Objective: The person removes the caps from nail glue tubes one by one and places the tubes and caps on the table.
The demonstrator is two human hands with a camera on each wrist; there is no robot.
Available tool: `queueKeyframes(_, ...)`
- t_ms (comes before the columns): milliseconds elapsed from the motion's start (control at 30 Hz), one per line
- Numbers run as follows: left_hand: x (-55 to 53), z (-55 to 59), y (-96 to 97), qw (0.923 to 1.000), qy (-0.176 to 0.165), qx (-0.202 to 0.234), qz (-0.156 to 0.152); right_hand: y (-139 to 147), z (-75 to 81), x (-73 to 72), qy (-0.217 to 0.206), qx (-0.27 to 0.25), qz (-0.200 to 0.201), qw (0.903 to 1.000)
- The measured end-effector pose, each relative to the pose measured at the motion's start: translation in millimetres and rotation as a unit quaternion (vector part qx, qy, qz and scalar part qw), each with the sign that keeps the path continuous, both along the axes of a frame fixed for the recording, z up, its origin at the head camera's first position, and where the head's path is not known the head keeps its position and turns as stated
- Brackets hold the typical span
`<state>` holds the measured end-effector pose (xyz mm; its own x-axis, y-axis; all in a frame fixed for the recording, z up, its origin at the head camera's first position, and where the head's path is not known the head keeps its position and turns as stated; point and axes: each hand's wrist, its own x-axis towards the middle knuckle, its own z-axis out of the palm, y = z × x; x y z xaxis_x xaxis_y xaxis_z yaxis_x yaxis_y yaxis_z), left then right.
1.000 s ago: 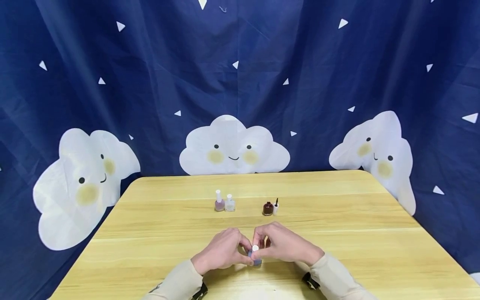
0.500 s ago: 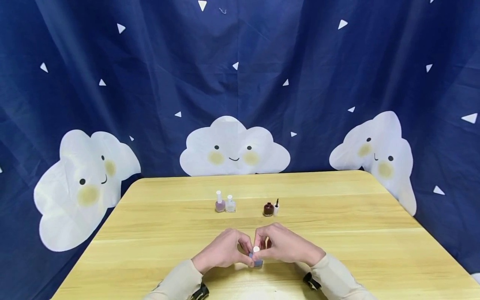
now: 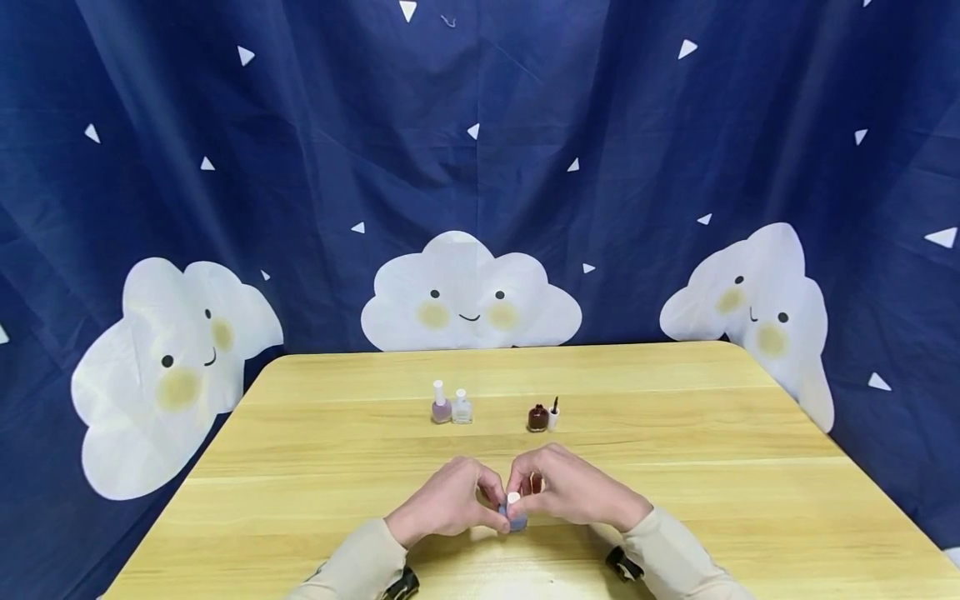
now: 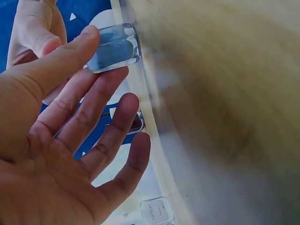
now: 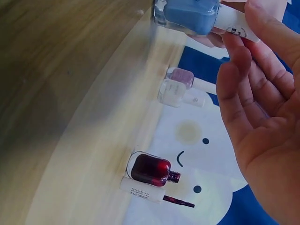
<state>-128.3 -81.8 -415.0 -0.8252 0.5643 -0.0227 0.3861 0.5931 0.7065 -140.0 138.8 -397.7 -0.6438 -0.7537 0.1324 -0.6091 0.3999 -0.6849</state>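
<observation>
A small glass bottle of blue nail polish (image 4: 115, 49) with a white cap (image 5: 234, 22) is between both hands near the front of the table. My left hand (image 3: 453, 497) pinches the glass body between thumb and forefingers, its other fingers spread loose in the left wrist view. The cap is gripped by the thumb and fingers of my right hand (image 3: 566, 487). In the head view the bottle is upright and partly covered by the fingers.
Farther back on the wooden table (image 3: 337, 467) stand a lilac polish bottle (image 3: 441, 409) and a clear one (image 3: 462, 410), side by side. Right of them is an uncapped dark red bottle (image 5: 151, 169), its white cap (image 5: 142, 189) standing beside it, brush up.
Both hands keep their hold on the blue bottle and its cap, with hardly any movement. The head view has shifted very slightly.
</observation>
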Motion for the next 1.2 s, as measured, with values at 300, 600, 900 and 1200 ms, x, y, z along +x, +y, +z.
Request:
queueKeyframes(300, 0.5, -1.5, 1.1, 1.0000, 0.005, 0.004, -0.002, 2.0, 0.7, -1.1, 0.001, 0.015, 0.015, 0.9998)
queueKeyframes(600, 2.0, -0.9, 1.8, 0.9999, 0.017, -0.003, 0.002, 2.1, 0.4, -0.1, -0.006, 0.026, -0.027, 0.9993)
queueKeyframes(900, 2.9, 1.3, 1.4, 0.9996, 0.028, -0.006, 0.001, 1.6, 0.6, -0.7, 0.009, 0.017, -0.019, 0.9996)
queueKeyframes(1200, 4.8, 2.9, 2.1, 0.9995, 0.032, -0.008, 0.002, 1.3, 2.5, 1.5, 0.031, 0.020, -0.016, 0.9992)
